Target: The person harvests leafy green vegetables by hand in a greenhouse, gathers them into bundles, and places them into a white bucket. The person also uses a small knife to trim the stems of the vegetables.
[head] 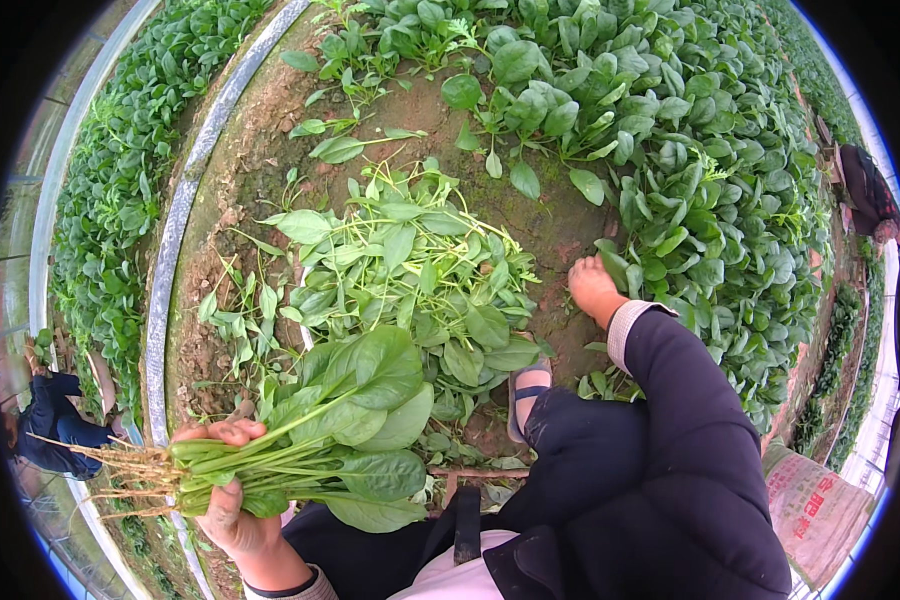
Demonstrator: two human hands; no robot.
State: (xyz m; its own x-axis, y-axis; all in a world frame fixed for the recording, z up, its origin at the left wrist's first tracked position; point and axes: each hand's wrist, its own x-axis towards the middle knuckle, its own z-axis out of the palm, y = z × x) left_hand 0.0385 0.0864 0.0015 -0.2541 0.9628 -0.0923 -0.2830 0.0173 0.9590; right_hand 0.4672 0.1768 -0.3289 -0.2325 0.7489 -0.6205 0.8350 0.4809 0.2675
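Observation:
My left hand (240,517) is closed around a bunch of spinach (375,420). Its pale roots stick out to the left and its broad green leaves fan to the right. Low beside the edge of the standing spinach (720,247), my right hand (594,286) has its fingers curled near the soil. A leaf (613,264) shows just beyond its knuckles; whether the fingers grip a stem is hidden. Between the hands, a heap of loose leaves and stems (412,255) lies on the ground.
Bare soil (547,229) separates the heap from the growing plants. A pale hose-like strip (166,300) curves along the left, with another green bed (112,217) beyond. A printed sack (817,510) lies at lower right. Other people (56,420) are at both edges.

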